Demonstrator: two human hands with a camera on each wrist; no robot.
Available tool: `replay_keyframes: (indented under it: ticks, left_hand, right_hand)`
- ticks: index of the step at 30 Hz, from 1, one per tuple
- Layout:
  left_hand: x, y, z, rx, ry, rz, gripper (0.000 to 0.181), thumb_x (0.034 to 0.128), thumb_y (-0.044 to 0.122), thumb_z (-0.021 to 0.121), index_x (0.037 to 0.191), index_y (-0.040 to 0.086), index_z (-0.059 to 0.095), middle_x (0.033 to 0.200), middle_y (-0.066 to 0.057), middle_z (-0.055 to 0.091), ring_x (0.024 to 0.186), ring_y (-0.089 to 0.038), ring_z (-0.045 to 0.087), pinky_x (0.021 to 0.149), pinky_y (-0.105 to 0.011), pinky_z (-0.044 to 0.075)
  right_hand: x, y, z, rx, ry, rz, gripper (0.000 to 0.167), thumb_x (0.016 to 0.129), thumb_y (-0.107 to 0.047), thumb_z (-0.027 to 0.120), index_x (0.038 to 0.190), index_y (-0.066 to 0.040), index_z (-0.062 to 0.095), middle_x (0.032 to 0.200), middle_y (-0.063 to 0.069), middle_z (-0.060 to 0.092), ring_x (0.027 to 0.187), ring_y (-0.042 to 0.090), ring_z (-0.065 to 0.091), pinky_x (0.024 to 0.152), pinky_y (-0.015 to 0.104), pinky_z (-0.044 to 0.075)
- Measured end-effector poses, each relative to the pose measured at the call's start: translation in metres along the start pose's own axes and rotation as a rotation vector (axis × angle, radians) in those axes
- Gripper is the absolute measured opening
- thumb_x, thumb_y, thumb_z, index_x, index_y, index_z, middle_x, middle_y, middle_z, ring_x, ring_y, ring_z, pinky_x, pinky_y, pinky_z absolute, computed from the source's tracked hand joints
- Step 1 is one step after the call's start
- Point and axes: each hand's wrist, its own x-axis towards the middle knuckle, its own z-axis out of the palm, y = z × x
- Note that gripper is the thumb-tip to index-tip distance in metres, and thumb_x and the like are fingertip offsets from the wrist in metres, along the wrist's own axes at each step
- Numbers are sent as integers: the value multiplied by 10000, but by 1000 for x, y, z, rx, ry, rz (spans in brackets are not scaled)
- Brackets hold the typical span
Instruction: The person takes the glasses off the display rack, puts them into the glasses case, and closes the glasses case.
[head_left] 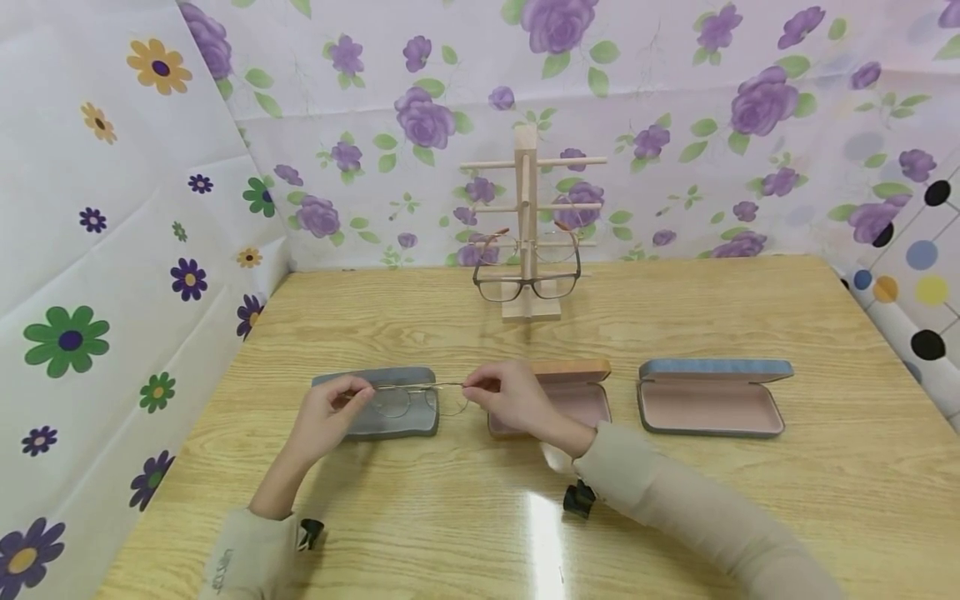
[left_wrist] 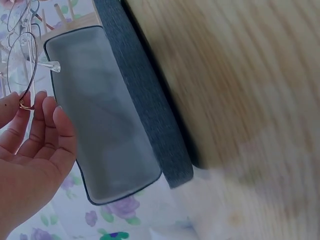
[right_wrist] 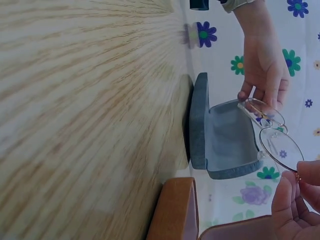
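A pair of thin gold-rimmed eyeglasses [head_left: 432,385] is held between both hands, above the open grey-blue glasses case [head_left: 412,427]. My left hand [head_left: 330,410] pinches one end of the frame between thumb and fingers. At the other end, my right hand [head_left: 517,402] pinches the frame and partly covers the open orange case [head_left: 592,403]. The left wrist view shows a round lens [left_wrist: 22,62] with a clear temple tip [left_wrist: 51,66] beside it. The grey lining [right_wrist: 230,135] of the case appears behind the eyeglasses in the right wrist view.
An open blue case [head_left: 712,407] with pink lining lies at the right. Farther back, a wooden display stand [head_left: 527,192] with several pegs carries dark-framed glasses [head_left: 527,287] and thin-rimmed ones. Flowered cloth [head_left: 420,208] hangs behind the wooden table [head_left: 375,325].
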Motion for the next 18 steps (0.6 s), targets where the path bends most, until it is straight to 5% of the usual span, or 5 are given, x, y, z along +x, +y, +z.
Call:
replay_keyframes:
  ticks: [18]
  left_hand:
    - [-8, -12, -13, 61, 70, -13, 47, 821, -85, 602, 823, -94, 648, 776, -156, 629, 705, -58, 532, 602, -202, 468]
  right_hand:
    - [12, -7, 25, -74, 7, -27, 65, 827, -52, 654, 834, -4, 697, 717, 37, 650, 499, 48, 538, 481, 186, 429]
